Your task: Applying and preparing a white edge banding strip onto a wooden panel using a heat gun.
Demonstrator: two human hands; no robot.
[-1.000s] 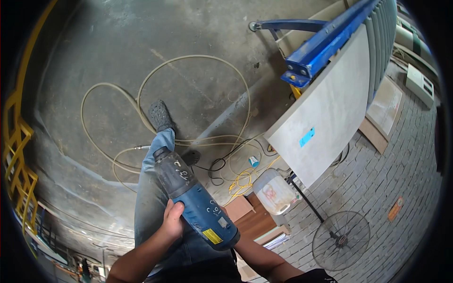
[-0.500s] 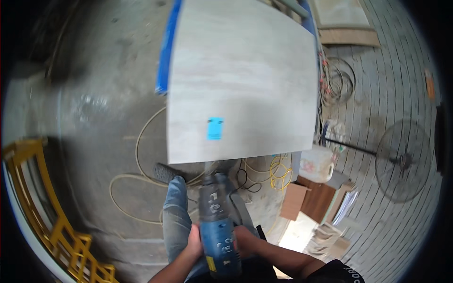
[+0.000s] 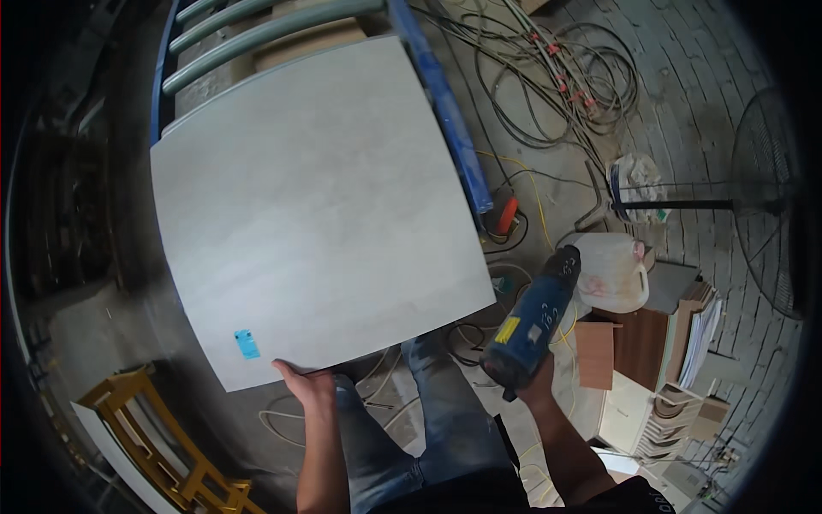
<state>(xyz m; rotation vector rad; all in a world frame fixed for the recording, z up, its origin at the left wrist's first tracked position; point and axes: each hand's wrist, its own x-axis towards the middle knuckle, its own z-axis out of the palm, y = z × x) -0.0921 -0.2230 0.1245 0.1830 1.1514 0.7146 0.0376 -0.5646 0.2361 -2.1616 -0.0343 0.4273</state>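
A large pale grey-white panel [image 3: 330, 206] lies flat on a blue frame with rollers, and a small light-blue sticker [image 3: 247, 344] shows near its close left corner. My left hand [image 3: 306, 383] grips the panel's near edge, thumb on top; its other fingers are mostly hidden below. Off the panel's right corner, my right hand [image 3: 539, 385] is closed round the handle of a drill-like power tool [image 3: 531, 321]. The tool has a blue body and a black nose pointing away to the right, apart from the panel; its exact kind is unclear.
Rollers [image 3: 270, 43] and a blue rail [image 3: 445, 111] border the panel. Coiled hoses [image 3: 591, 77] and cables lie right of it. A white jug [image 3: 612, 272], stacked boards [image 3: 638, 343] and a standing fan [image 3: 766, 206] are at right. A yellow frame [image 3: 158, 428] stands at lower left.
The power tool has swung from in front of my body to the right, now in my right hand alone. My left hand has left it and taken the panel's edge. My view has shifted.
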